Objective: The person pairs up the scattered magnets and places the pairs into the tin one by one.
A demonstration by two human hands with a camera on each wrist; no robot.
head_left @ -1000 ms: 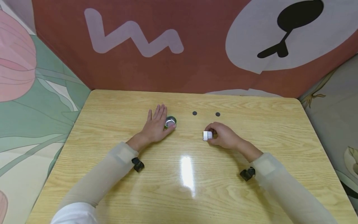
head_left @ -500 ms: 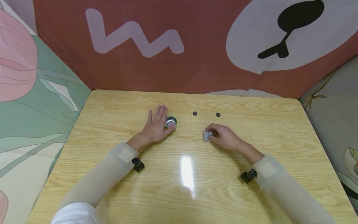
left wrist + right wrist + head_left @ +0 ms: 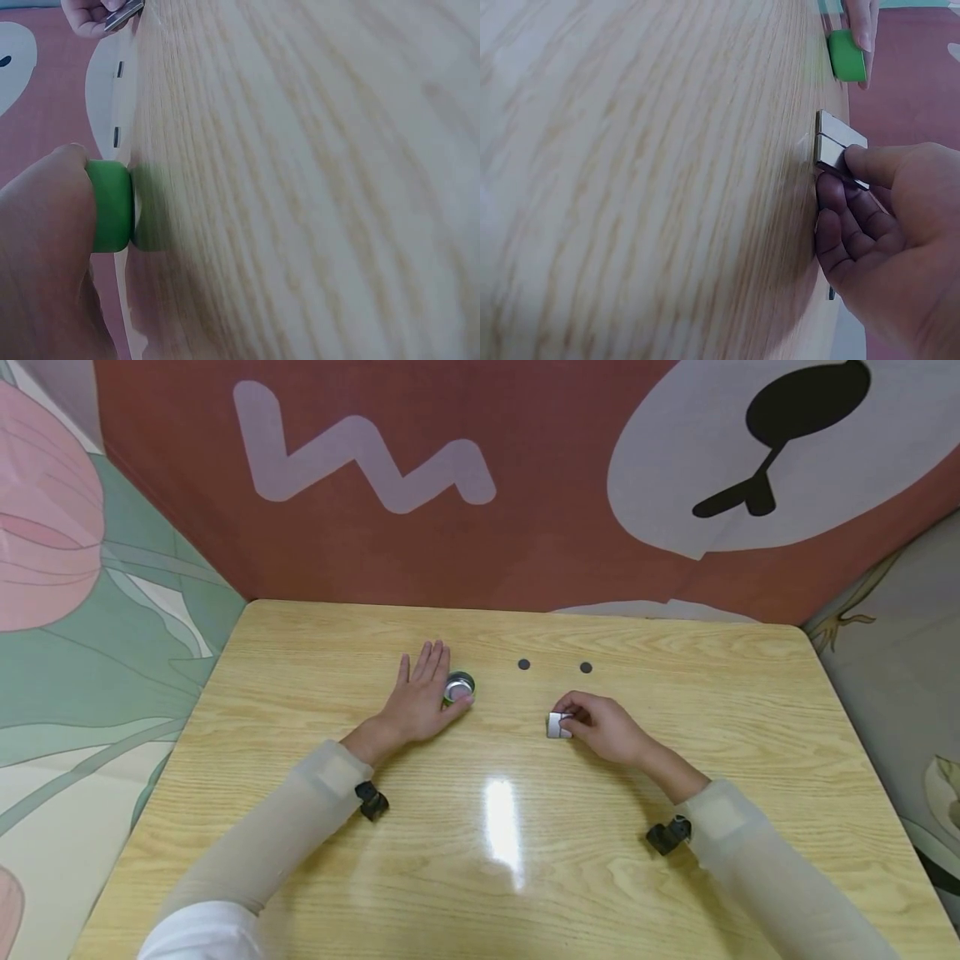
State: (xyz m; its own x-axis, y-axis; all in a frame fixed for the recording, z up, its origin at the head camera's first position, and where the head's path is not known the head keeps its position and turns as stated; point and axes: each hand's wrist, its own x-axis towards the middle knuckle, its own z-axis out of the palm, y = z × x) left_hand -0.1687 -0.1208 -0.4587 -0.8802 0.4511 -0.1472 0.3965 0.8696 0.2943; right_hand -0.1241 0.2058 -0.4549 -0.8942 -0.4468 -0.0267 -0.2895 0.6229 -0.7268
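Note:
My left hand (image 3: 416, 706) lies palm down on the table with its fingers straight. Its thumb touches the rim of a small round tin (image 3: 459, 685) with a silvery inside. The tin's green side (image 3: 111, 206) shows in the left wrist view, standing on the tabletop. To the right, thumb and fingers of my right hand (image 3: 603, 727) pinch a small flat silvery square piece (image 3: 837, 142). A dark line runs across the piece, splitting its face into two rectangles. It stands tilted, its lower edge right at the wood, and the thumb presses on its face.
Two small dark discs (image 3: 524, 664) (image 3: 586, 667) lie apart near the back of the wooden table (image 3: 300, 652). Behind them rises a painted red wall (image 3: 450, 552). A black wrist camera (image 3: 372, 802) sits on the left sleeve, another camera (image 3: 667, 835) on the right.
The silvery piece has changed tilt in my right hand, its face going from bright to grey to bright. The right thumb has come further over it. My left hand and the tin stay put.

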